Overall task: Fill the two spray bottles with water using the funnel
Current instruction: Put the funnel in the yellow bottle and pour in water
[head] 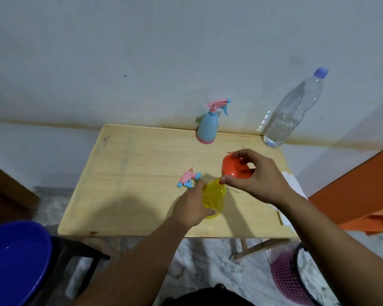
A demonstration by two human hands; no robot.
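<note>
A: Grips first. Right hand (258, 177) pinches the red funnel (234, 167) by its rim, thumb low, fingers curled over the far edge. The bowl is tipped toward the camera; its spout sits at, or just in, the mouth of the yellow spray bottle (213, 199). I cannot tell whether it is seated.

B: And the left?

A: Left hand (191, 207) is wrapped round the yellow bottle's body, steadying it upright on the wooden table (131, 173).

B: Its sprayer?

A: Off. The pink-and-blue trigger head (189, 178) lies on the table just left of the yellow bottle, so that neck is open.

B: Step, then?

A: Setting the funnel, I judge. No pouring has begun: the clear water bottle (293, 111) stands beyond the yellow bottle to the right, at the table's far corner, blue cap on, part full.

B: The second one?

A: Blue spray bottle (207, 125), beyond the yellow one at the far edge, trigger head fitted, untouched.

B: Next move?

A: Level the funnel until the spout sits straight in the neck. Then one hand must be freed to fetch and uncap the water bottle, and the funnel may topple if left unsupported.
</note>
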